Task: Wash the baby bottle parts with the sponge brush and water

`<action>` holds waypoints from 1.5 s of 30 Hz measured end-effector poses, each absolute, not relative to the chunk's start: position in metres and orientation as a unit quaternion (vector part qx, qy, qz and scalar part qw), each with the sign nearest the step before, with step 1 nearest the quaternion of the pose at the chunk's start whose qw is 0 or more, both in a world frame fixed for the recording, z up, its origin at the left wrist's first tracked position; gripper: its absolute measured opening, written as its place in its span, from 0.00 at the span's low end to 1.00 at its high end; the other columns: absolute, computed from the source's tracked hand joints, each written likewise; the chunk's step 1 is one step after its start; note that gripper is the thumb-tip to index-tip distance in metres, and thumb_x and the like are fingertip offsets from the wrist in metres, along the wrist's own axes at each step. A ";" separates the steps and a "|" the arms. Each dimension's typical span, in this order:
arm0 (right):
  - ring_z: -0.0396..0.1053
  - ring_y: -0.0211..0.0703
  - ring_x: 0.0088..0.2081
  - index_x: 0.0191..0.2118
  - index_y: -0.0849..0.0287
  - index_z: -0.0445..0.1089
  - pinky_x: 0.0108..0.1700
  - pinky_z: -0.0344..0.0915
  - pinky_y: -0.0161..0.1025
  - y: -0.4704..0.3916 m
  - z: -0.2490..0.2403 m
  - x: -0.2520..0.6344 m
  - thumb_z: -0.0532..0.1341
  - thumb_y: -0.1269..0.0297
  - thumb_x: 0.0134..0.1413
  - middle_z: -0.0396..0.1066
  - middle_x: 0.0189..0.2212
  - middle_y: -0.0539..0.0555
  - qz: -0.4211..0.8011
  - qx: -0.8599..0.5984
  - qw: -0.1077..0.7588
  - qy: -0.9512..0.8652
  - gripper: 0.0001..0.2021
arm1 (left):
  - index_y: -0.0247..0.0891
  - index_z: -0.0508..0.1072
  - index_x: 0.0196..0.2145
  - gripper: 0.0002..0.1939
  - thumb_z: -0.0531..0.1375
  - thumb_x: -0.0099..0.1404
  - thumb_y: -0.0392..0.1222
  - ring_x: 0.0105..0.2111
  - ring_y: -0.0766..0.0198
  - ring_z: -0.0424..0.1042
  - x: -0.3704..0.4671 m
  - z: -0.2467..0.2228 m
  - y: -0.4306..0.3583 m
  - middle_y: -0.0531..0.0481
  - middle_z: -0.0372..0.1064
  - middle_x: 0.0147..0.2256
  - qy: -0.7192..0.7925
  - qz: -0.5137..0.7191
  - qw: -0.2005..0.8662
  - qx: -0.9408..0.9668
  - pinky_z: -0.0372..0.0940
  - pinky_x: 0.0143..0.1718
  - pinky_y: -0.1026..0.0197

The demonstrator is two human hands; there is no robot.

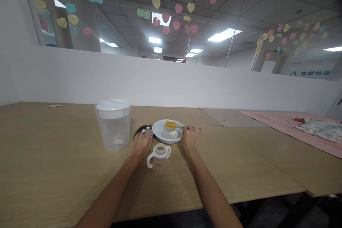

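Note:
A baby bottle point(159, 159) with white two-handled collar and no top stands upright on the table, nearest me between my forearms. Behind it is a white plate point(171, 141) with a clear cap-like piece point(165, 133) and a round whitish piece point(174, 135) in it. Over the plate lies the yellow head of a bottle brush point(171, 125); its thin green handle runs to my right hand point(190, 137), which is closed on the end. My left hand point(143, 145) rests with fingers stretched over a shiny metal dish point(139, 130), where a small white bit shows near the fingertips.
Left of the hands stands a translucent lidded pitcher point(114, 128). A flat pale strip point(55, 105) lies at the back left. At right, a pink cloth point(280, 124) carries a patterned fabric point(322, 128). A white wall point(171, 82) with windows above closes off the table's back.

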State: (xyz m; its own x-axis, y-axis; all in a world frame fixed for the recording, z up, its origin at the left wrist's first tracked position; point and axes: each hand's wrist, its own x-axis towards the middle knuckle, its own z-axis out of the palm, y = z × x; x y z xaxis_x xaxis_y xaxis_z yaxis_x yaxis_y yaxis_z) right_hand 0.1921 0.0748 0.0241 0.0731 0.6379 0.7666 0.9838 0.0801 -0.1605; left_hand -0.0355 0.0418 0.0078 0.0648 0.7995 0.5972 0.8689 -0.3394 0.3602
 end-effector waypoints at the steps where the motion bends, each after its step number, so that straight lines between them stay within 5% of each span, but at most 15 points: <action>1: 0.60 0.47 0.38 0.36 0.53 0.75 0.49 0.39 0.50 0.075 0.024 0.192 0.56 0.72 0.51 0.72 0.32 0.56 -0.234 -0.636 0.367 -0.637 0.12 | 0.39 0.74 0.37 0.10 0.54 0.61 0.39 0.41 0.51 0.68 -0.036 0.006 0.042 0.42 0.73 0.34 -0.582 -0.356 0.047 -0.730 0.53 0.52 0.51; 8: 0.60 0.44 0.34 0.29 0.54 0.76 0.44 0.41 0.47 0.076 0.026 0.188 0.55 0.68 0.51 0.71 0.27 0.55 -0.241 -0.632 0.387 -0.627 0.11 | 0.36 0.70 0.45 0.16 0.47 0.65 0.39 0.45 0.53 0.67 -0.036 0.000 0.042 0.42 0.72 0.40 -0.570 -0.239 0.088 -0.781 0.55 0.53 0.50; 20: 0.59 0.42 0.30 0.22 0.58 0.74 0.41 0.42 0.46 0.076 0.027 0.192 0.53 0.68 0.49 0.72 0.23 0.55 -0.267 -0.611 0.393 -0.633 0.13 | 0.38 0.70 0.42 0.13 0.49 0.64 0.39 0.43 0.54 0.67 -0.032 0.005 0.039 0.44 0.71 0.40 -0.537 -0.304 0.166 -0.770 0.55 0.52 0.49; 29: 0.61 0.44 0.35 0.30 0.57 0.75 0.38 0.42 0.43 0.073 0.018 0.168 0.55 0.69 0.52 0.72 0.29 0.56 -0.206 -0.576 0.356 -0.706 0.10 | 0.38 0.71 0.41 0.13 0.49 0.63 0.36 0.42 0.54 0.67 -0.033 0.002 0.042 0.44 0.71 0.41 -0.529 -0.336 0.185 -0.757 0.59 0.48 0.49; 36: 0.63 0.44 0.37 0.35 0.54 0.75 0.38 0.43 0.41 0.077 0.015 0.171 0.53 0.71 0.55 0.73 0.32 0.53 -0.117 -0.594 0.461 -0.649 0.13 | 0.36 0.66 0.49 0.18 0.48 0.63 0.38 0.50 0.52 0.63 -0.035 0.004 0.043 0.42 0.66 0.50 -0.548 -0.402 0.191 -0.708 0.58 0.51 0.48; 45: 0.59 0.43 0.35 0.32 0.57 0.71 0.38 0.46 0.39 0.062 0.024 0.166 0.50 0.63 0.59 0.67 0.30 0.53 -0.173 -0.484 0.546 -0.662 0.13 | 0.33 0.49 0.61 0.27 0.47 0.67 0.44 0.52 0.53 0.62 -0.028 0.013 0.032 0.38 0.62 0.53 -0.493 -0.476 0.203 -0.699 0.58 0.53 0.50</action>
State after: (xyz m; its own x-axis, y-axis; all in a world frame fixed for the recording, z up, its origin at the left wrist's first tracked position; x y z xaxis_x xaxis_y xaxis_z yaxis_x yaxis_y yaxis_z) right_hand 0.1658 0.0615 0.0242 0.0644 0.4511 0.8901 0.8289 0.4725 -0.2994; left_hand -0.0277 0.0318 0.0126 0.0601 0.4955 0.8665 0.8832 -0.4310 0.1852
